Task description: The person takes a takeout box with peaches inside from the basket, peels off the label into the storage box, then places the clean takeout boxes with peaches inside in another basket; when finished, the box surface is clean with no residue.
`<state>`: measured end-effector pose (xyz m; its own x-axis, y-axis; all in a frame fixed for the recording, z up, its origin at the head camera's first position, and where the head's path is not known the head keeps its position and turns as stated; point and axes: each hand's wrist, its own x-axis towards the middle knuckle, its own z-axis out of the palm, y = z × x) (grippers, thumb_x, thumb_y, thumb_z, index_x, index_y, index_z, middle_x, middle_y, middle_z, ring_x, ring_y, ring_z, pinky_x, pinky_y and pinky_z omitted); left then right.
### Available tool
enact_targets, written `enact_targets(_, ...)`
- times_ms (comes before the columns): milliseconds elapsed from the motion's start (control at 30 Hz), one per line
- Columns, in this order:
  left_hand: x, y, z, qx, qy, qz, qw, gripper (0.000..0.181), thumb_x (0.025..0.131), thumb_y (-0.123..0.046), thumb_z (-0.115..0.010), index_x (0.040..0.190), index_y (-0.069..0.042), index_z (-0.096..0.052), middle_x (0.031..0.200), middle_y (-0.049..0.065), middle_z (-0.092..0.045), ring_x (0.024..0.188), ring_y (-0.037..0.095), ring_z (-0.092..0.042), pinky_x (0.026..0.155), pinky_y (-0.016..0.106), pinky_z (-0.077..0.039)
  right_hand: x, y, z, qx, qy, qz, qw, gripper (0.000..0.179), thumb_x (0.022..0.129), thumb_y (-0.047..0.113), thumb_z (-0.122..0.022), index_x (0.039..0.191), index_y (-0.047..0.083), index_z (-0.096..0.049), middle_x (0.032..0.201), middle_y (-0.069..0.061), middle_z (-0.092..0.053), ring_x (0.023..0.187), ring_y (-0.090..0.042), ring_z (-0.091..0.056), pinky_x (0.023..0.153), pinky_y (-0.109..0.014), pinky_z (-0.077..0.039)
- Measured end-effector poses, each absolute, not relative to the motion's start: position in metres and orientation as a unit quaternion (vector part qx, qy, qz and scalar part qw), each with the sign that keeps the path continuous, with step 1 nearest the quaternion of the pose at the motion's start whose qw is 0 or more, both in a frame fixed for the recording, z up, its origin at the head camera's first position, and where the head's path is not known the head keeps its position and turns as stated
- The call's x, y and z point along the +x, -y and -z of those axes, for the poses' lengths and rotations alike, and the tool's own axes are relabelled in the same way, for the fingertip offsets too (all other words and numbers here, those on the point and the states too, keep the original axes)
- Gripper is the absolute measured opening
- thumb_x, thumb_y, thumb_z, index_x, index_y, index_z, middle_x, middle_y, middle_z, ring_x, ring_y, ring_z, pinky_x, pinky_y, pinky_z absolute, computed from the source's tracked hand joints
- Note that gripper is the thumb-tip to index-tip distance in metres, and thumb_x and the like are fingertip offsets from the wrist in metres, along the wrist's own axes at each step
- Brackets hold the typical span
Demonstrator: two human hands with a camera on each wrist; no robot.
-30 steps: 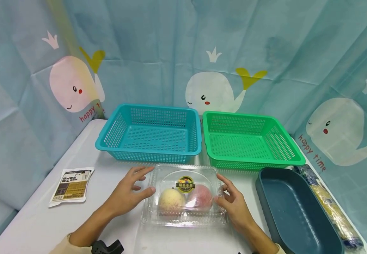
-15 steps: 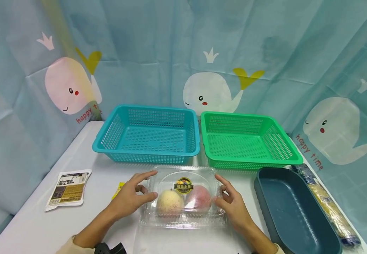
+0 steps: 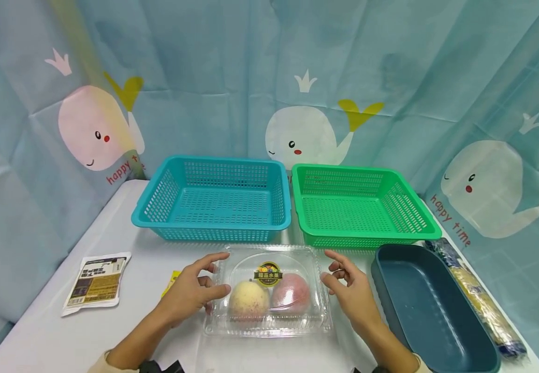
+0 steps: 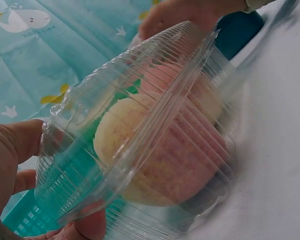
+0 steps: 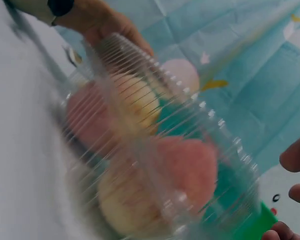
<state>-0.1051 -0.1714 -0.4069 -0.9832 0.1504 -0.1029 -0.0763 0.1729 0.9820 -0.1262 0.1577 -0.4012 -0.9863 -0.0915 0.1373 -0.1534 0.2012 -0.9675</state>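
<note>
A clear plastic fruit box (image 3: 269,326) lies in front of me with its lid down and a black-and-gold label (image 3: 268,274) on top. Inside sit two peaches, a pale yellow one (image 3: 249,299) and a pink one (image 3: 291,293). My left hand (image 3: 187,290) grips the box's left side, thumb and fingers at its edge; the left wrist view shows the fingers (image 4: 27,145) against the ribbed wall. My right hand (image 3: 355,290) is just off the right side, fingers loosely bent with nothing in them; a gap separates its fingertips (image 5: 296,154) from the box in the right wrist view.
Behind the box stand a blue basket (image 3: 213,233) and a green basket (image 3: 367,240). A dark blue tray (image 3: 432,305) and a long, clear-wrapped package (image 3: 479,300) lie right. A white-and-brown packet (image 3: 97,282) lies left. Something yellow (image 3: 171,280) is partly hidden behind my left hand.
My right hand has drawn away from the box to the right. My left hand stays on the box's left side. The yellow thing has come into view behind the left hand.
</note>
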Motion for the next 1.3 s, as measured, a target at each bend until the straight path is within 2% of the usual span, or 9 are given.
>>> enact_targets(333,-0.106,0.172,0.405,0.017,-0.755,-0.648,0.099,0.071,0.079,-0.008,-0.079,0.142,-0.013,-0.048,0.115,0.022,-0.039,0.061,0.018,-0.051,0.043,0.043,-0.051,-0.134,-0.146,0.366,0.153,0.768,-0.622,0.026,0.047,0.087,-0.003,-0.063,0.132,0.009,-0.056,0.104,-0.025,-0.047,0.086,-0.025,-0.049,0.064,-0.028,-0.050)
enact_targets(533,-0.106,0.172,0.408,0.022,-0.742,-0.661,0.113,0.071,0.080,-0.008,-0.079,0.143,-0.012,-0.045,0.106,0.021,-0.036,0.061,0.018,-0.051,0.043,0.040,-0.051,-0.145,-0.139,0.349,0.185,0.778,-0.600,0.012,0.047,0.088,0.001,-0.065,0.134,0.010,-0.055,0.100,-0.017,-0.051,0.082,-0.027,-0.051,0.061,-0.033,-0.051)
enact_targets(700,-0.106,0.173,0.410,0.013,-0.732,-0.670,0.120,0.072,0.079,-0.007,-0.079,0.142,-0.014,-0.045,0.104,0.022,-0.034,0.060,0.018,-0.051,0.042,0.038,-0.051,-0.156,-0.128,0.340,0.190,0.782,-0.594,-0.031,0.047,0.088,0.004,-0.066,0.133,0.012,-0.056,0.098,-0.014,-0.054,0.081,-0.028,-0.053,0.058,-0.033,-0.050)
enact_targets(900,-0.107,0.173,0.410,0.011,-0.730,-0.673,0.119,0.073,0.078,-0.007,-0.080,0.142,-0.013,-0.045,0.103,0.021,-0.034,0.060,0.019,-0.051,0.040,0.036,-0.049,-0.171,-0.114,0.339,0.180,0.777,-0.595,-0.100,0.043,0.088,0.005,-0.066,0.130,0.006,-0.058,0.096,-0.014,-0.055,0.073,-0.024,-0.051,0.054,-0.025,-0.045)
enact_targets(1067,-0.107,0.173,0.411,0.010,-0.726,-0.677,0.122,0.073,0.078,-0.006,-0.079,0.142,-0.013,-0.044,0.104,0.022,-0.033,0.061,0.019,-0.051,0.040,0.036,-0.049,-0.180,-0.106,0.341,0.190,0.784,-0.572,-0.147,0.036,0.088,0.007,-0.066,0.124,0.006,-0.062,0.096,-0.013,-0.057,0.071,-0.025,-0.051,0.052,-0.027,-0.043)
enact_targets(1167,-0.107,0.173,0.411,0.011,-0.725,-0.678,0.122,0.073,0.078,-0.005,-0.079,0.142,-0.013,-0.044,0.104,0.022,-0.033,0.062,0.019,-0.051,0.040,0.035,-0.049,-0.184,-0.102,0.345,0.200,0.791,-0.553,-0.170,0.035,0.088,0.008,-0.067,0.122,0.006,-0.063,0.095,-0.011,-0.058,0.072,-0.028,-0.051,0.050,-0.026,-0.041)
enact_targets(1300,-0.107,0.172,0.410,0.009,-0.726,-0.677,0.119,0.073,0.078,-0.005,-0.079,0.142,-0.013,-0.045,0.104,0.022,-0.034,0.061,0.018,-0.051,0.040,0.034,-0.049,-0.186,-0.097,0.349,0.220,0.803,-0.522,-0.186,0.033,0.088,0.008,-0.066,0.121,0.005,-0.065,0.094,-0.007,-0.059,0.071,-0.023,-0.053,0.049,-0.025,-0.038)
